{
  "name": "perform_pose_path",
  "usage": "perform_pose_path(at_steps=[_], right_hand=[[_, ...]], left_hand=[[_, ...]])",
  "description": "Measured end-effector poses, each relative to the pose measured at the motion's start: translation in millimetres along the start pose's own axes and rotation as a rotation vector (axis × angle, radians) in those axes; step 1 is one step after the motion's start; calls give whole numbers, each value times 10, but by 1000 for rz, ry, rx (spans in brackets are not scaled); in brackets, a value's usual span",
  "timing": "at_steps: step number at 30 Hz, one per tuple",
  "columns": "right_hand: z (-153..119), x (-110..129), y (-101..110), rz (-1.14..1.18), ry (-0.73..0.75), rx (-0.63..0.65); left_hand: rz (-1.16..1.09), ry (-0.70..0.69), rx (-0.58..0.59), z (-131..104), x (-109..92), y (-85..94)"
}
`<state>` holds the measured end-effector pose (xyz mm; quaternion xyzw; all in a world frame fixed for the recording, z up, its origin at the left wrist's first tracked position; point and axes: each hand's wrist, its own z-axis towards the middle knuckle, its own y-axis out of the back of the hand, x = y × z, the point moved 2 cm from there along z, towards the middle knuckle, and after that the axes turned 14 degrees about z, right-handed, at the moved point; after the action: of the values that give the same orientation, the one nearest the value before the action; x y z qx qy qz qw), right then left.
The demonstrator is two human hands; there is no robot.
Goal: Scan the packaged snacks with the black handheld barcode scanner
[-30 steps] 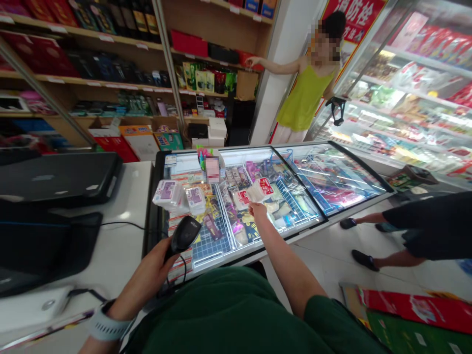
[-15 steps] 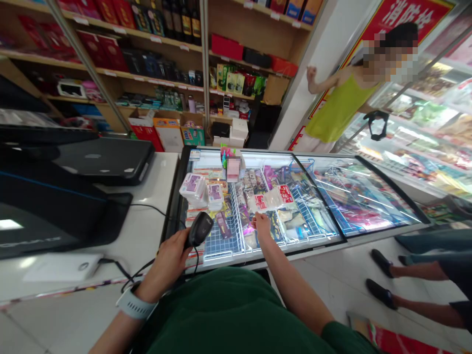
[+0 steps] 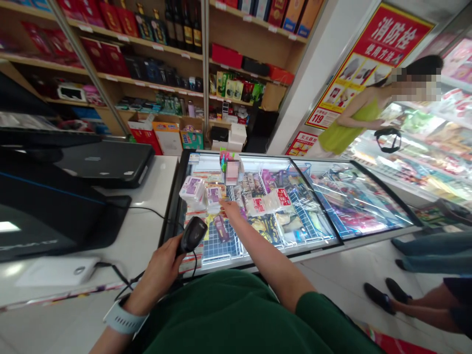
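My left hand [image 3: 165,260] is wrapped round a black barcode scanner [image 3: 194,235] near the freezer's left front edge. My right hand [image 3: 230,210] reaches over the glass, its fingertips at the near edge of a white tub with a purple label [image 3: 214,195]; whether they grip it is too small to tell. Left of that tub stands a stack of similar tubs [image 3: 192,189]. A purple packet [image 3: 221,229] shows just below my right hand. Clear packs with red labels [image 3: 269,201] lie to the right on the glass.
The chest freezer [image 3: 339,241] spans the middle. A white counter [image 3: 162,189] with a black terminal [image 3: 106,164] is at left. Stocked shelves rise behind. A person in a yellow top [image 3: 346,128] stands at right, and other people's legs [image 3: 424,307] show at lower right.
My right hand has moved left, from beside the red-labelled packs to the tub. My left hand and the scanner shifted slightly left and down. The person in yellow has lowered a raised arm.
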<state>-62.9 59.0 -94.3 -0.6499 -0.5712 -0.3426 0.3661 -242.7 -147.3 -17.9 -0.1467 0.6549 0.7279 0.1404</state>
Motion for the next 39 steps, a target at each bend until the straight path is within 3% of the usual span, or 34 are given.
perform_pose_path(at_steps=[9,17,27,39], right_hand=[[38,30,-115,55,-58,-38],[-70,129,-18,253,-100,-23],[-184,135,419,400,-71,-28],[-361,147,1113,391,129,-151]], left_hand=[[-15,-6,15,-9,-41,56],[-8,1,47,55,-131,107],[-57,-37,82,145,-250,121],[-135,-91,210,315,-493,144]])
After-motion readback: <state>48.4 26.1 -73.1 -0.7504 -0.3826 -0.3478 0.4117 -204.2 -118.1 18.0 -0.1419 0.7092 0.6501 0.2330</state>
